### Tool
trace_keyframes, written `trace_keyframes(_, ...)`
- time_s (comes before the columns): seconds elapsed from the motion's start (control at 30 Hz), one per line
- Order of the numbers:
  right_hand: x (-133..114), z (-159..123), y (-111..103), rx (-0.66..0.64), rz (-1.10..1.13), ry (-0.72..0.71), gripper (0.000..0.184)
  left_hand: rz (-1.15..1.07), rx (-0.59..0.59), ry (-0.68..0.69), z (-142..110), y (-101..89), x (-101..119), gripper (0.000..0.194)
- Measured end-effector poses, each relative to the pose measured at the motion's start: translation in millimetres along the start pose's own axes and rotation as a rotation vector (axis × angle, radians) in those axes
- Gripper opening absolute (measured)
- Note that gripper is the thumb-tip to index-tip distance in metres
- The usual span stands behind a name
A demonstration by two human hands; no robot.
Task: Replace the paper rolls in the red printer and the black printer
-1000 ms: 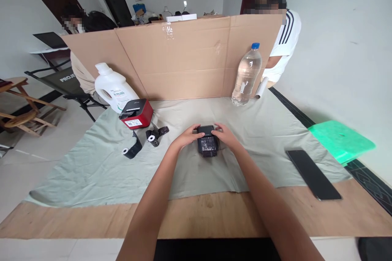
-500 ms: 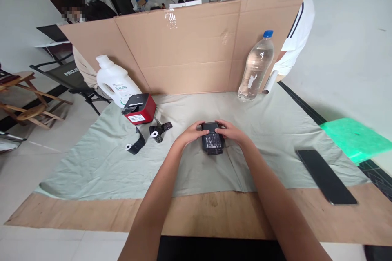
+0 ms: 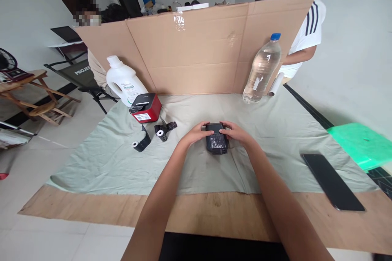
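Observation:
A small black device (image 3: 217, 142) with a glossy face rests on the grey-green cloth (image 3: 101, 159) in the middle of the table. My left hand (image 3: 197, 133) grips its left side and my right hand (image 3: 236, 133) grips its right side, fingers curled over its far end. Left of the hands lie two small black rolls with white cores (image 3: 162, 131) and a curled black strip with a white core (image 3: 140, 143). Behind those stands a red and black label printer (image 3: 145, 107).
A cardboard screen (image 3: 196, 49) stands across the back of the table. A white jug (image 3: 125, 82) is at its left, a water bottle (image 3: 262, 69) and a white roll (image 3: 275, 85) at its right. A dark phone (image 3: 332, 181) lies at the right edge. Two people sit behind the screen.
My hands have stayed on the black device. The camera has turned a little, so everything on the table sits further right in view.

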State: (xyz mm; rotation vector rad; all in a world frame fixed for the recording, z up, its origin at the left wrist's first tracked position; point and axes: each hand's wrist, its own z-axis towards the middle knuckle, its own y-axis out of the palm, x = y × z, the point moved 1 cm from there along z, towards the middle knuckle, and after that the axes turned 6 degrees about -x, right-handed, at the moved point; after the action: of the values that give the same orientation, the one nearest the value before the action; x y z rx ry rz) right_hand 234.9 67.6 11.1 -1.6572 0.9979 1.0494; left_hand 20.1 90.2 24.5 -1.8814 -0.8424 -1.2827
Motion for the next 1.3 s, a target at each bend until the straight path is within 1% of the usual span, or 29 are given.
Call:
trace_keyframes(0.07, -9, -2, 5, 0.067, -0.120, 0.015, 0.056, 0.004, -0.001, -0.001, 2, -0.8, -2, 0.074)
trace_keyframes(0.13, -20, -6, 15, 0.135, -0.302, 0.013, 0.055, 0.010, -0.006, 0.007, 4, -2.0, -5, 0.074)
trace_keyframes(0.2, -32, -12, 28, 0.182, -0.481, 0.053, 0.063, 0.021, -0.019, 0.010, 6, -3.7, -8, 0.074)
trace_keyframes(0.27, -42, -19, 41, 0.207, -0.599, 0.130, 0.078, 0.032, -0.033, -0.001, 8, -5.6, -11, 0.072)
trace_keyframes(0.37, -49, -26, 59, 0.202, -0.691, 0.190, 0.100, 0.036, -0.027, -0.009, 11, -8.0, -15, 0.062)
trace_keyframes(0.4, -50, -28, 64, 0.196, -0.713, 0.196, 0.105, 0.033, -0.022, -0.005, 13, -8.4, -17, 0.059)
trace_keyframes(0.47, -47, -28, 73, 0.213, -0.750, 0.211, 0.107, 0.025, -0.017, -0.004, 16, -8.8, -20, 0.056)
trace_keyframes(0.53, -43, -27, 79, 0.256, -0.773, 0.218, 0.106, 0.011, -0.015, -0.010, 18, -8.7, -23, 0.055)
trace_keyframes(0.6, -41, -26, 81, 0.292, -0.782, 0.206, 0.106, -0.010, -0.014, -0.016, 20, -8.7, -26, 0.054)
trace_keyframes(0.67, -40, -25, 78, 0.292, -0.776, 0.188, 0.107, -0.039, -0.013, -0.014, 21, -9.3, -28, 0.053)
trace_keyframes(0.73, -43, -25, 69, 0.287, -0.756, 0.179, 0.104, -0.077, -0.006, -0.001, 20, -10.4, -29, 0.052)
trace_keyframes(0.8, -46, -26, 52, 0.309, -0.729, 0.183, 0.095, -0.114, 0.007, 0.013, 18, -11.7, -29, 0.052)
trace_keyframes(0.87, -48, -27, 29, 0.364, -0.714, 0.190, 0.086, -0.136, 0.014, 0.019, 17, -12.4, -29, 0.051)
trace_keyframes(0.93, -45, -28, 3, 0.440, -0.710, 0.201, 0.081, -0.138, 0.012, 0.022, 15, -12.4, -29, 0.051)
trace_keyframes(1.03, -33, -31, -38, 0.571, -0.702, 0.235, 0.081, -0.123, 0.002, 0.030, 15, -11.7, -30, 0.049)
trace_keyframes(1.13, -17, -36, -70, 0.677, -0.692, 0.290, 0.083, -0.113, -0.008, 0.040, 15, -11.4, -31, 0.048)
trace_keyframes(1.2, -8, -39, -85, 0.720, -0.689, 0.333, 0.085, -0.108, -0.009, 0.043, 16, -11.5, -32, 0.048)
trace_keyframes(1.3, 2, -42, -97, 0.752, -0.674, 0.390, 0.093, -0.101, -0.007, 0.035, 17, -11.6, -32, 0.049)
